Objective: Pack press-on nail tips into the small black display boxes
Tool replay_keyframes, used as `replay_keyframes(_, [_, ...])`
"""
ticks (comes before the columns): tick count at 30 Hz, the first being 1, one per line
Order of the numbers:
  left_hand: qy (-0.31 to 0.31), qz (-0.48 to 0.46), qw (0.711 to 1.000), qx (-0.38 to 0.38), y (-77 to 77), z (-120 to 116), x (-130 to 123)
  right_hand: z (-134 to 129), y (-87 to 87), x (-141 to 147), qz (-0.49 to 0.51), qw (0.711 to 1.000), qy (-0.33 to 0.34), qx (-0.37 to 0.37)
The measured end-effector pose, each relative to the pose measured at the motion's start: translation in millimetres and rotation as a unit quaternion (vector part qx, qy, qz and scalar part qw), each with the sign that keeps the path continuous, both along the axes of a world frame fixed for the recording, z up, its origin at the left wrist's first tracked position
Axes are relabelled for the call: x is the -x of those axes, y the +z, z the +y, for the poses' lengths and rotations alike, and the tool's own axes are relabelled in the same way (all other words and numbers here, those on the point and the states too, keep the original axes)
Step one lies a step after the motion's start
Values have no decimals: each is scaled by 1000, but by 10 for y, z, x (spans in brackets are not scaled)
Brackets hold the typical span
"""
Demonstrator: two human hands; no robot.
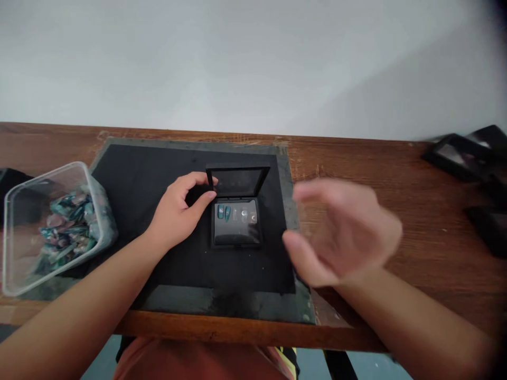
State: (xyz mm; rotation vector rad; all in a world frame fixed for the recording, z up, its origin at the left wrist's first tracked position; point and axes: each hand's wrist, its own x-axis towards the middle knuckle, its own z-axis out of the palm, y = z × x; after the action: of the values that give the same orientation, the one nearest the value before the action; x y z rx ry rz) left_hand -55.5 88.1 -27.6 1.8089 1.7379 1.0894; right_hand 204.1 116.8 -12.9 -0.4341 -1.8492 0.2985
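Note:
A small black display box [236, 228] lies open on a black mat [158, 174], its lid [237, 181] tilted up at the back. Inside lie several press-on nails, two of them teal. My left hand [180, 211] pinches the left corner of the lid between thumb and fingers. My right hand [340, 229] hovers blurred to the right of the box, fingers apart, holding nothing.
A clear plastic tub [51, 227] of teal and pink packets stands at the left on the wooden table [396, 174]. Several black boxes [471, 158] lie at the far right. The table's front edge runs just below the mat, and a grey wall stands behind.

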Motion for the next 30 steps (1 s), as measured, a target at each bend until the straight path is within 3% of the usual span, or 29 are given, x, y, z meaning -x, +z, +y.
replay_keyframes(4, [-37,-63,997,19,27,-15,23,449,-124,34,23,993,-82,88])
replay_keyframes(6, [-42,-82,995,32,45,-26,27,496,-173,37,35,989,-67,126])
replay_keyframes(9, [-48,-93,993,62,70,-39,25,455,-191,61,57,985,-21,165])
replay_keyframes(15, [-52,-54,996,51,69,-45,20,303,-135,110,35,983,25,179])
replay_keyframes(25, [-71,-46,996,39,43,-54,38,155,-60,125,-11,992,14,123])
replay_keyframes(30, [-99,-93,990,42,0,-32,25,237,-112,83,-18,984,4,179])
